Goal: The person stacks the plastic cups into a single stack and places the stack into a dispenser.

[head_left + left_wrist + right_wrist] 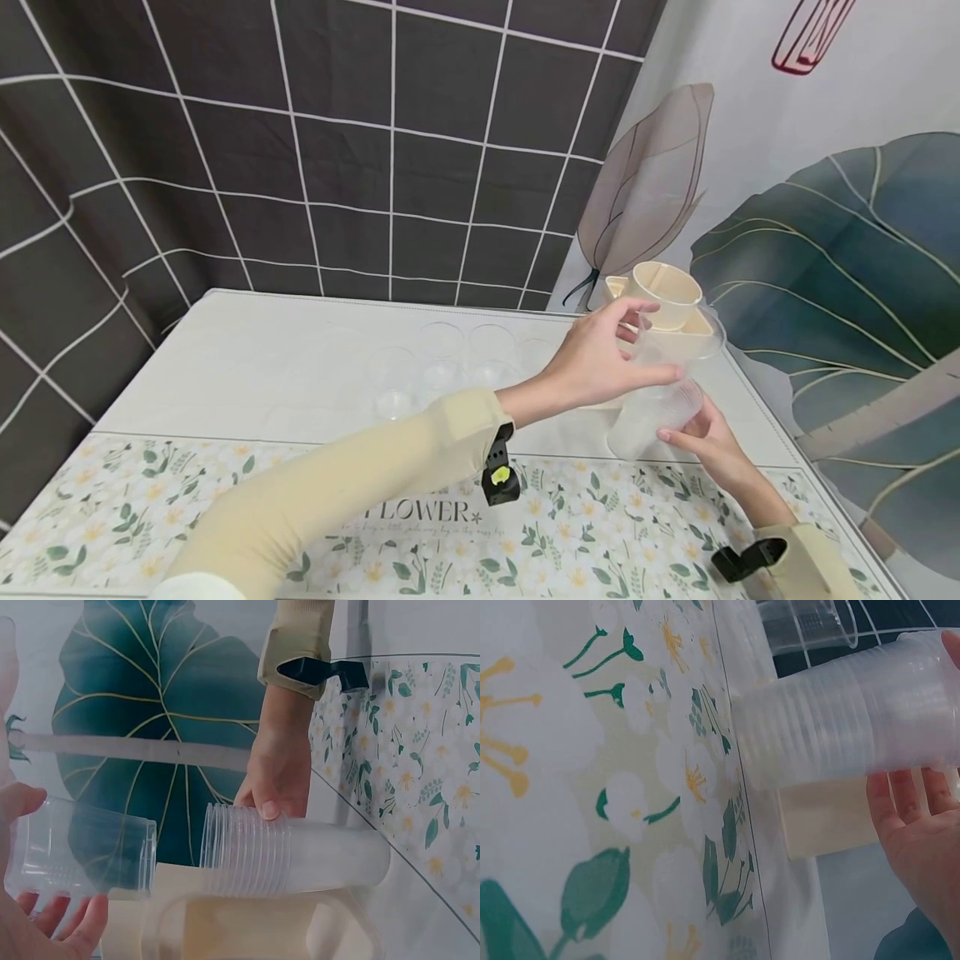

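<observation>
My left hand (pixel 600 354) grips a single clear plastic cup (pixel 97 844), thumb on one side and fingers on the other. In the left wrist view a gap separates this cup's rim from a nested stack of clear plastic cups (pixel 330 859). My right hand (pixel 712 442) holds that stack near its rims, thumb along one side; the right wrist view shows the fingers (pixel 904 799) on its other side. In the head view the stack tilts low over the table, just below the left hand. Behind the left hand stands a beige plastic container (pixel 667 292) with a round opening.
Several clear cups (pixel 393 404) stand in a group on the white part of the table, left of the hands. A flower-printed mat (pixel 420 558) covers the near side. A dark checked curtain (pixel 337 167) and a leaf-printed curtain (pixel 840 250) hang behind and to the right.
</observation>
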`<state>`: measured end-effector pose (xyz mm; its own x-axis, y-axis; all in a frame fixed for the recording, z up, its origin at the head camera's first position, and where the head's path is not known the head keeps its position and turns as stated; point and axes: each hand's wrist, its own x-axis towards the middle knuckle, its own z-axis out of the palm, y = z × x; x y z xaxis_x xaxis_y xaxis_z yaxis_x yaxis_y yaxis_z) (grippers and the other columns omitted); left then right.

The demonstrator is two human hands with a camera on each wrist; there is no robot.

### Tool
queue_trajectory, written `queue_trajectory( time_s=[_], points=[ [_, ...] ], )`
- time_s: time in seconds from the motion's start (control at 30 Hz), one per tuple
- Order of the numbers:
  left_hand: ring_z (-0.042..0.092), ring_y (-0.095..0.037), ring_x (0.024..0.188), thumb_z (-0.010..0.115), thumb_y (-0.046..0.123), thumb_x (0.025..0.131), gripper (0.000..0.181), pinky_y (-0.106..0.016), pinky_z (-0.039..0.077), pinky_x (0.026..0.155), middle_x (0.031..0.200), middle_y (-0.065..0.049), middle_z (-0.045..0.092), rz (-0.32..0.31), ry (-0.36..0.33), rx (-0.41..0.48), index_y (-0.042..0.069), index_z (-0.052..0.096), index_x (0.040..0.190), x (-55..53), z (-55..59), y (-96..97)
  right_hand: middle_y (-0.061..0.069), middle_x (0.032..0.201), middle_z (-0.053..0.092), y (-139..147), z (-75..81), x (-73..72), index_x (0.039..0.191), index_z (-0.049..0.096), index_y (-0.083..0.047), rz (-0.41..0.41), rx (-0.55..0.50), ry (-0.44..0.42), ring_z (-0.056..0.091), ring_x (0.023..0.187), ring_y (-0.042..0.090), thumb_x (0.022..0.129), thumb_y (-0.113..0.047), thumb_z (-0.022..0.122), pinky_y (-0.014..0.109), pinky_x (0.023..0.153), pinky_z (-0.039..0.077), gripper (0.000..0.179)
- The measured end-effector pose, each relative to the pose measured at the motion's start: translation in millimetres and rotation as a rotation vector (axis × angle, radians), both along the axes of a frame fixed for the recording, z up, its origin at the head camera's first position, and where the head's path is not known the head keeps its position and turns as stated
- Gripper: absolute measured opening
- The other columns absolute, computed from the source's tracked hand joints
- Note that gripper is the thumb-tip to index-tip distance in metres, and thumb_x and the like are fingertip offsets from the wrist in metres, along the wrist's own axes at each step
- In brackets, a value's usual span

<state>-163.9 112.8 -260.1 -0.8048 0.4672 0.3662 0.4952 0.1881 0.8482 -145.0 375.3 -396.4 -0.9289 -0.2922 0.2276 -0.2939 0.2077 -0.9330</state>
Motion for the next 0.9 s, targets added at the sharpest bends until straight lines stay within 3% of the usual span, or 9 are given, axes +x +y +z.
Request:
queue_trajectory(
  time_s=[0.4, 0.9],
  points=[
    [0.06, 0.0, 0.097, 0.079, 0.03, 0.077, 0.067, -0.004, 0.047, 0.078, 0.122, -0.001, 0.062, -0.001, -0.042, 0.016, 0.016, 0.05, 0.135, -5.5, 3.5, 12.5, -0.015, 0.131, 0.047, -3, 2.1, 1.4, 0.145, 0.029, -0.023, 0.003, -0.007, -0.009, 0.053, 0.113, -0.004, 0.086, 0.014, 0.054, 0.011, 0.087, 0.049, 0.075],
    [0.061, 0.0, 0.101, 0.08, 0.027, 0.076, 0.066, -0.004, 0.047, 0.076, 0.124, 0.001, 0.062, 0.001, -0.077, 0.034, 0.017, 0.05, 0.135, -10.8, -2.8, 29.7, -0.015, 0.129, 0.048, -1, 1.4, 0.6, 0.143, 0.031, -0.023, -0.001, -0.002, -0.019, 0.053, 0.113, -0.005, 0.086, 0.013, 0.054, 0.011, 0.087, 0.049, 0.072]
  ],
)
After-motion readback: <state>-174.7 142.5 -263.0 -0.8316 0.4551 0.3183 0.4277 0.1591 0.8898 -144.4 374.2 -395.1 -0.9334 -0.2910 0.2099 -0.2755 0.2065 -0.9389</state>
